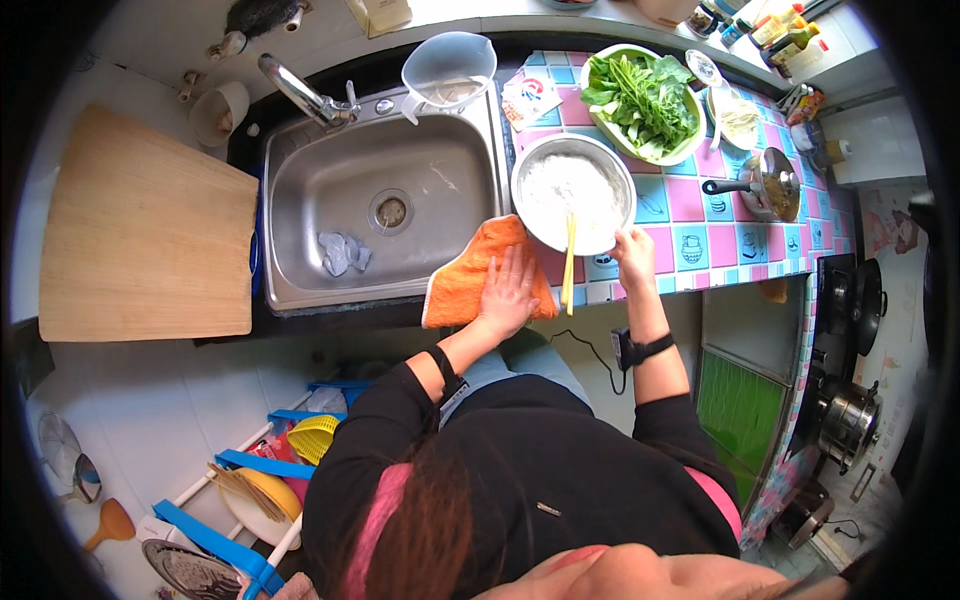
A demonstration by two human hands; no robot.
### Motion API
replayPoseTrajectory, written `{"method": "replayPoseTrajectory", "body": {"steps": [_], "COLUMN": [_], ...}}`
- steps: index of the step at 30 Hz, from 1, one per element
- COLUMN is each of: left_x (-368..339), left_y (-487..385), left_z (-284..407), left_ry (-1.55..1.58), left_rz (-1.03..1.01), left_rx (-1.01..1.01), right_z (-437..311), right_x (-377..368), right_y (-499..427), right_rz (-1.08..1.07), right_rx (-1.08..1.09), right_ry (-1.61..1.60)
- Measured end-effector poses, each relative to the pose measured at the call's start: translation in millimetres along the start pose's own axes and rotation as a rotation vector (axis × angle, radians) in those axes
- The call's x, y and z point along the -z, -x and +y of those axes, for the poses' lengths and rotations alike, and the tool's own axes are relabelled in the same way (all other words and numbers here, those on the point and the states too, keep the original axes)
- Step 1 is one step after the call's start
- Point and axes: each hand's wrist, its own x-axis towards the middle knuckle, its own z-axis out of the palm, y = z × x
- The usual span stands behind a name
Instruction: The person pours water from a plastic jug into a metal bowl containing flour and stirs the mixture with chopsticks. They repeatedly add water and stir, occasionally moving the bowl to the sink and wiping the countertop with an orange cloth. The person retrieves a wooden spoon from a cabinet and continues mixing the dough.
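My left hand (510, 295) lies flat, fingers spread, on an orange cloth (459, 281). That cloth drapes over the sink's front right corner and the counter edge. With my right hand (634, 256) I grip the near right rim of a metal bowl (525, 214). White flour-like powder (574, 180) fills much of the bowl. A pair of yellowish chopsticks (569, 277) leans over its near rim, tips in the powder. The bowl stands on a pink and blue checked counter covering (684, 196), just right of the stainless steel sink (442, 187).
Behind the bowl is a green-rimmed basin (699, 139) of leafy greens (641, 101). A lidded pot (772, 184) stands to the right, its handle pointing left. A clear plastic jug (450, 64) rests behind the sink, near the faucet (315, 101). A wooden board (150, 232) sits at left.
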Motion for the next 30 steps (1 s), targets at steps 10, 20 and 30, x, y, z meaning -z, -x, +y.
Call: {"method": "replayPoseTrajectory", "body": {"steps": [10,20,30], "left_x": [-14.1,13.6,103.5], "left_y": [-149.3,-86.2,-57.1], "left_z": [26.9,-24.0,-139.9], "left_ry": [0.123,0.070,0.616], "left_rz": [0.072,0.019,0.028], "left_rx": [-0.276,0.020,0.176], "right_z": [-64.5,-30.0,28.8], "right_x": [95.5,69.2,13.2], "right_y": [91.3,54.8,-2.4], "right_rz": [0.216,0.134,-0.069], "right_rx": [0.122,0.138,-0.124], "right_ry": [-0.044,-0.157,0.112]}}
